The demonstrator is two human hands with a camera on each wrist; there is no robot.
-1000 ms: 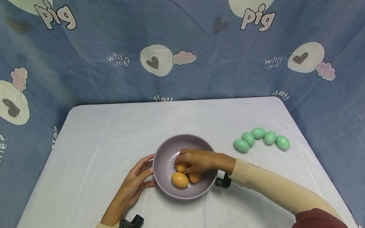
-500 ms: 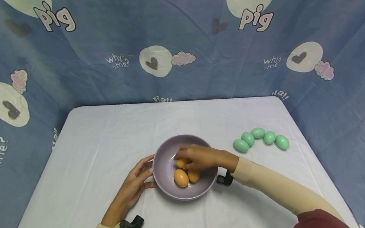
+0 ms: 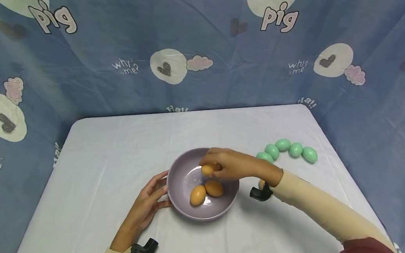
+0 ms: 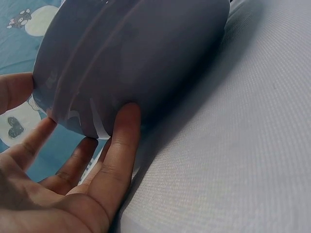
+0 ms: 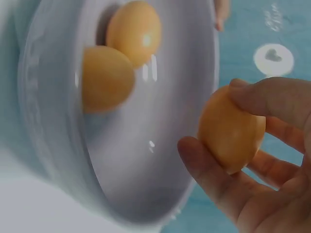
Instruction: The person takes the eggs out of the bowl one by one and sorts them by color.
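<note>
Right hand (image 3: 229,165) pinches an orange egg (image 3: 208,169) in its fingers (image 5: 252,97), held above the purple bowl (image 3: 181,172) on the desk (image 3: 116,144); two orange eggs (image 3: 205,191) lie inside. Left hand (image 3: 145,205) relaxed, fingers (image 4: 121,145) resting straight against the bowl's outer wall

Green eggs (image 3: 288,150) right of bowl (image 3: 179,179)

Soft, even light falls from overhead; the bowl (image 3: 184,178) casts only a faint shadow on the tablecloth (image 3: 96,182). The head view bends toward its edges. In the right wrist view, small white glints sit on the bowl wall left of the fingers (image 5: 272,99), whose nearest parts blur. The left wrist view is dimmer, shadowed beneath the bowl beside the fingers (image 4: 121,141).
</note>
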